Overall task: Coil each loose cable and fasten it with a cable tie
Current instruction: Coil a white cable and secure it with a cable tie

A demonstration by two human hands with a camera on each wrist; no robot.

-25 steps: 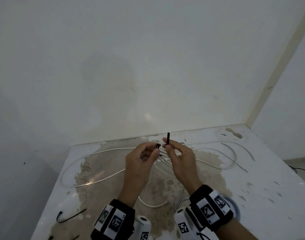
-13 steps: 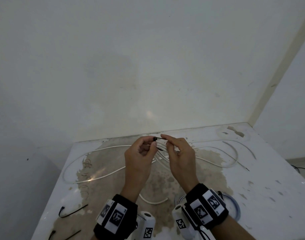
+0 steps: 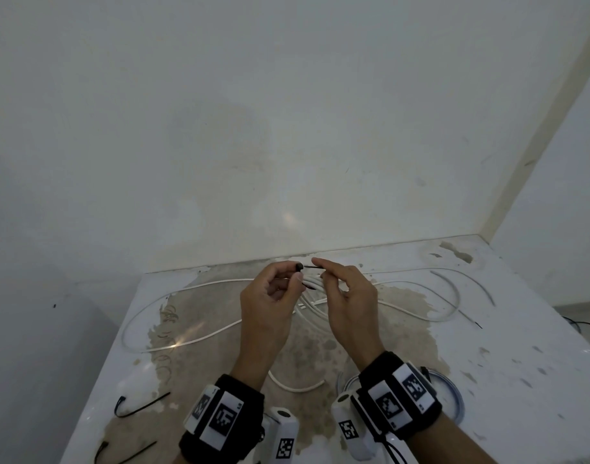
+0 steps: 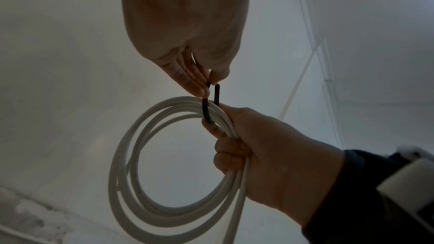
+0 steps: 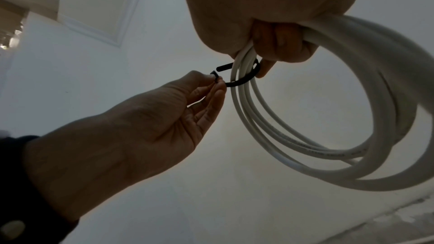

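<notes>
My right hand (image 3: 320, 274) grips a coiled white cable (image 5: 328, 151), fingers curled round the bundled turns. A black cable tie (image 5: 244, 80) loops under the turns at that grip. My left hand (image 3: 297, 272) pinches one end of the tie (image 4: 206, 88) between thumb and fingertips. The tie's other end (image 5: 224, 67) sticks out free beside the pinched end, pointing toward it. In the head view the short black strap (image 3: 308, 266) spans the gap between both hands, held above the table (image 3: 521, 363). The coil (image 4: 145, 155) hangs below the hands.
A long loose white cable (image 3: 200, 336) sprawls over the stained table behind the hands. Two spare black ties (image 3: 139, 405) lie at the front left edge. Another coiled cable (image 3: 454, 393) sits by my right wrist. A wall stands close behind.
The tie's tail stood upright at my right fingers a second ago; now it lies level, turned toward the end pinched in my left hand. Both hands rose slightly.
</notes>
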